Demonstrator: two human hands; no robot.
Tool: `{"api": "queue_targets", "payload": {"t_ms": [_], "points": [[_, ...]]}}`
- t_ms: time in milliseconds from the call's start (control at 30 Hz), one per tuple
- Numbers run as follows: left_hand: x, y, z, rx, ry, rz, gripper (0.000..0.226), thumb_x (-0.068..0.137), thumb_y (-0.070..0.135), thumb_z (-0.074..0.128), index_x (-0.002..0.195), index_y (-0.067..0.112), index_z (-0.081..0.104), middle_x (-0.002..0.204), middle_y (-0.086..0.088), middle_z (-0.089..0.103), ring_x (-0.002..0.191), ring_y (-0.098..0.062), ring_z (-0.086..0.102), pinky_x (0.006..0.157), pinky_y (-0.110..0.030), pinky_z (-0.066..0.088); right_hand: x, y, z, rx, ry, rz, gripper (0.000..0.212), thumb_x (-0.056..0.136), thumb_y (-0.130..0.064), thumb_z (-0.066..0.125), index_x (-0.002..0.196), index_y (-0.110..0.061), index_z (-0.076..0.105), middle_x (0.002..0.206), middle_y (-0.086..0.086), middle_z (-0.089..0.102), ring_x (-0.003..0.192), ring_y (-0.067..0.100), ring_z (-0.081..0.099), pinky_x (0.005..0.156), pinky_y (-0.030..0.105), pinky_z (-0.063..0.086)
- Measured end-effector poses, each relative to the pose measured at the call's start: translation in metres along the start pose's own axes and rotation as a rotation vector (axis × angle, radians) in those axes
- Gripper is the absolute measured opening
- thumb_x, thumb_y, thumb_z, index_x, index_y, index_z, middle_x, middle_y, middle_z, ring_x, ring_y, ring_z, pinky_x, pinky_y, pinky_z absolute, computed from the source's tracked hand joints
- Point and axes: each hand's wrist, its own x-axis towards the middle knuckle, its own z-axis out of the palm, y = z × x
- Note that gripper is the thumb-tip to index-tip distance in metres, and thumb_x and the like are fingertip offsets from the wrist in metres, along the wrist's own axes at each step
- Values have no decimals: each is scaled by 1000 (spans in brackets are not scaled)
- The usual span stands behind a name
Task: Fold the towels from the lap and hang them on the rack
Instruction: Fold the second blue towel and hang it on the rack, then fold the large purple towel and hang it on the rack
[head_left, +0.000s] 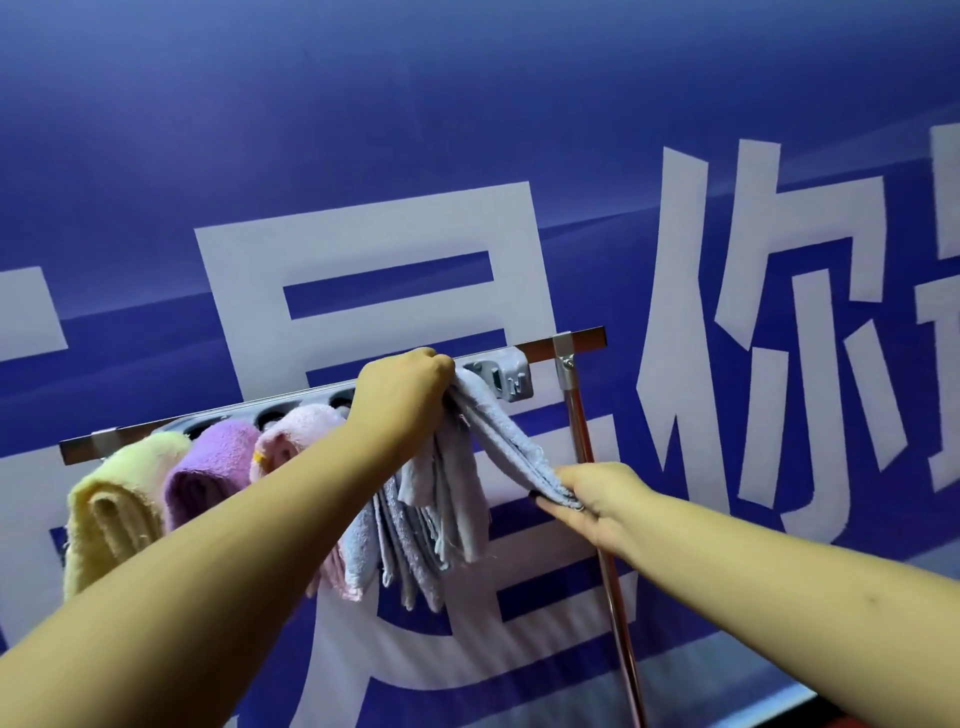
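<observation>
Up at the rack (582, 340), left hand (402, 395) grips the grey towel (452, 499) while right hand (597, 501) pinches its edge.

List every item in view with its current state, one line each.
Yellow towel: folded, hanging on rack.
Purple towel: folded, hanging.
Pink towel: folded, hanging.
Grey-blue towel: partly hung, held by both hands.
Left hand: grips towel at rack.
Right hand: pinches towel end.
Rack: upright.

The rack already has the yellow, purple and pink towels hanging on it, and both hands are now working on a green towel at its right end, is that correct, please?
Not quite: the towel in both hands, left hand and right hand, is light blue-grey, not green. The head view shows it. The yellow, purple and pink towels do hang on the rack.
</observation>
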Motion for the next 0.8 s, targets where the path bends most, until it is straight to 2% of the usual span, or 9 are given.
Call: {"api": "queue_targets", "payload": {"t_ms": [100, 233, 333, 400, 467, 567, 633, 700, 800], "points": [[2, 4, 3, -138, -64, -95, 32, 80, 5, 52, 108, 13, 66, 108, -9, 67, 101, -33, 60, 75, -36, 45, 19, 4, 4, 48, 36, -45, 10, 85, 9, 57, 94, 7, 62, 80, 20, 63, 67, 26, 63, 46, 31, 57], [0, 20, 0, -587, -140, -300, 42, 80, -3, 44, 114, 7, 66, 113, -16, 68, 106, -32, 60, 80, -31, 45, 33, 30, 9, -18, -40, 45, 13, 88, 5, 55, 86, 1, 67, 63, 14, 65, 50, 20, 63, 41, 26, 53], [-12, 28, 10, -899, -116, -415, 49, 83, -2, 41, 125, 15, 58, 114, -4, 66, 106, -30, 61, 86, -33, 47, 46, 50, 11, -71, -88, 42, 24, 92, 3, 46, 100, -5, 67, 77, 16, 67, 65, 26, 63, 51, 31, 55], [-26, 31, 20, -1109, -97, -455, 44, 84, 4, 44, 120, 25, 56, 105, 2, 67, 102, -27, 63, 88, -40, 51, 52, 59, 11, -118, -88, 24, 28, 93, 2, 43, 101, -11, 66, 84, 15, 68, 72, 27, 63, 61, 36, 55], [-49, 35, 34, -1274, -102, -460, 38, 86, 12, 50, 117, 33, 54, 98, 3, 69, 96, -20, 66, 87, -42, 54, 55, 69, 10, -145, -113, 9, 30, 92, 0, 42, 101, -16, 65, 83, 12, 68, 69, 25, 62, 60, 33, 50], [-94, 42, 71, -1308, -124, -368, 48, 89, 22, 58, 133, 37, 44, 120, 17, 62, 110, -1, 58, 99, -34, 48, 57, 89, 4, -192, -161, -30, 20, 93, -8, 48, 89, -21, 63, 70, 1, 69, 58, 13, 63, 57, 25, 45], [-131, 50, 103, -1298, -186, -323, 65, 87, 29, 60, 145, 34, 31, 143, 20, 44, 128, 1, 46, 108, -31, 39, 60, 111, -9, -226, -197, -38, 14, 93, -15, 52, 86, -22, 61, 69, -4, 70, 57, 9, 65, 60, 25, 45], [-176, 60, 141, -1260, -339, -362, 77, 87, 32, 61, 150, 28, 18, 146, 21, 29, 135, -1, 35, 112, -30, 35, 66, 147, -30, -311, -221, 29, 9, 93, -22, 54, 85, -22, 59, 82, -1, 66, 65, 11, 64, 64, 24, 45], [-260, 80, 195, -1233, -635, -463, 74, 91, 22, 62, 150, 27, 17, 144, 17, 30, 131, -4, 40, 107, -27, 38, 74, 225, -72, -506, -163, 226, 6, 91, -29, 57, 88, -24, 57, 91, 2, 61, 73, 12, 62, 66, 23, 45]]}}
